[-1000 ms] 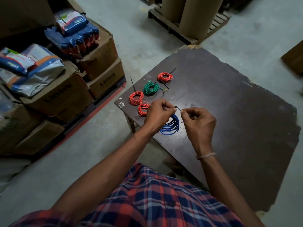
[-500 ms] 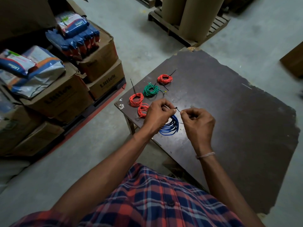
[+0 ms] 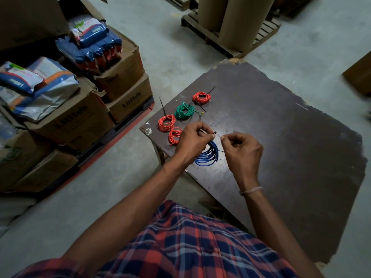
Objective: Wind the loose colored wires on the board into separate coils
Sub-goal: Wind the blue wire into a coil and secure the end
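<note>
A coil of blue wire hangs from my left hand, which grips its top above the dark board. A thin black cable tie runs between my hands, its small head near my left fingertips. My right hand pinches the tie's free end. Three red coils lie on the board's left corner: one far, one middle, one partly hidden behind my left hand. A green coil sits between them. The far and middle red coils show black ties sticking out.
Cardboard boxes stacked with blue packets stand on a red pallet at the left, close to the board's corner. A wooden pallet with cardboard rolls is at the back. Another box edge shows at the right.
My hands stay at the blue coil. The right hand has drawn the tie's end slightly away to the right, so more of the tie shows between the hands.
</note>
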